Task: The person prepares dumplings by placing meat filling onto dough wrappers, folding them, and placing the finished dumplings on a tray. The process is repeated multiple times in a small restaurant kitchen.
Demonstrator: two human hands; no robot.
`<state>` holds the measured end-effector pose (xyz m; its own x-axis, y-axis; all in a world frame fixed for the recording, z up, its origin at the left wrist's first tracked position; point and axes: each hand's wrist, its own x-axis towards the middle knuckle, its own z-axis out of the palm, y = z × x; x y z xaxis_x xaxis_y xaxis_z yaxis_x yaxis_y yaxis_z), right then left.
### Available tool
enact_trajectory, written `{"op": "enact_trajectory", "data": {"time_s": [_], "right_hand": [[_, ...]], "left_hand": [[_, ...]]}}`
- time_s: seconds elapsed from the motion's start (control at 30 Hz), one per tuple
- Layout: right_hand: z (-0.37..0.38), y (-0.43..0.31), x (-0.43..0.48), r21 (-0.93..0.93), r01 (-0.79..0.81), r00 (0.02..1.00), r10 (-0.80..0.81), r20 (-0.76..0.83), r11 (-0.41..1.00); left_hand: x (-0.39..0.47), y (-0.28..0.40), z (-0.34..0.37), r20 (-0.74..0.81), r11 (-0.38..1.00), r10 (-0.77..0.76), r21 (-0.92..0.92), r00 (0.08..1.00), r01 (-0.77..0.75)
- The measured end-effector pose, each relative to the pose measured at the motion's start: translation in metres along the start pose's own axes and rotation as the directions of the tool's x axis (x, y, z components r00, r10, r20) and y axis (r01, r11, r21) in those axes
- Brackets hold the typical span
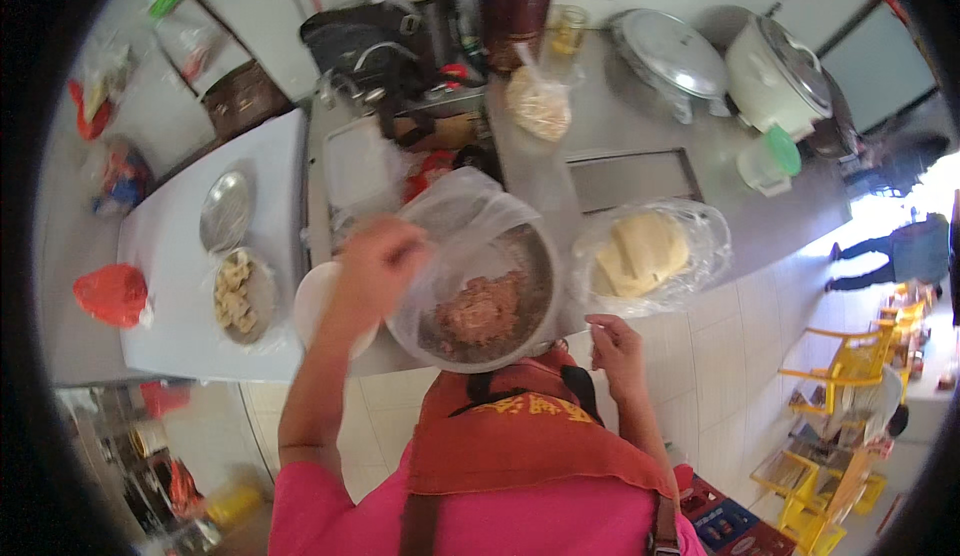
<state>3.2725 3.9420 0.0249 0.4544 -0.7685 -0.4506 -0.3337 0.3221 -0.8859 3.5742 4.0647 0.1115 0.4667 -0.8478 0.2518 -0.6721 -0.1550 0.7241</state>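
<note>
A large metal bowl (541, 308) at the counter's front edge holds minced meat (484, 307). Clear plastic film (457, 218) covers its far and left parts. My left hand (386, 256), blurred, is over the bowl's left rim beside the film; whether its fingers grip the film is unclear. To the bowl's right, past the counter edge, my right hand (616, 346) has curled fingers, and whether they pinch anything cannot be made out. Pale dough (643, 252) lies in clear plastic right of the bowl. Partly behind my left forearm is a white bowl (311, 305).
A white board (172, 338) on the left bears a dish of dumpling-like pieces (236, 293) and a round metal dish (226, 211). A red bag (112, 295) lies further left. Behind are a knotted bag (540, 110), a lidded pan (671, 50) and a rice cooker (776, 76).
</note>
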Motion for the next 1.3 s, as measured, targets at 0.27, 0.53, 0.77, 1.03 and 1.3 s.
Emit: {"op": "enact_trajectory", "data": {"time_s": [0.27,0.53,0.77,1.03,1.3], "right_hand": [[-0.027,0.026,0.000,0.323,-0.057,0.997,0.035,0.075,0.945],[-0.094,0.046,-0.013,0.390,-0.037,0.995,-0.002,0.099,0.920],[-0.290,0.047,-0.029,0.515,0.330,0.837,0.008,-0.547,0.791],[-0.529,0.013,-0.200,-0.028,1.000,-0.029,0.109,-0.994,0.011],[-0.338,0.080,-0.078,0.629,0.631,0.724,-0.052,-0.688,0.455]], "left_hand": [[0.052,0.080,0.244,0.483,0.996,0.087,-0.066,0.871,-0.063],[0.071,0.069,0.308,0.511,0.957,0.229,0.039,0.828,-0.288],[0.093,0.041,0.283,0.590,0.994,0.008,-0.096,0.807,0.060],[0.112,0.024,0.297,0.737,0.960,-0.032,-0.165,0.675,0.227],[0.108,0.057,0.269,0.699,0.659,-0.223,-0.405,0.680,0.633]]}}
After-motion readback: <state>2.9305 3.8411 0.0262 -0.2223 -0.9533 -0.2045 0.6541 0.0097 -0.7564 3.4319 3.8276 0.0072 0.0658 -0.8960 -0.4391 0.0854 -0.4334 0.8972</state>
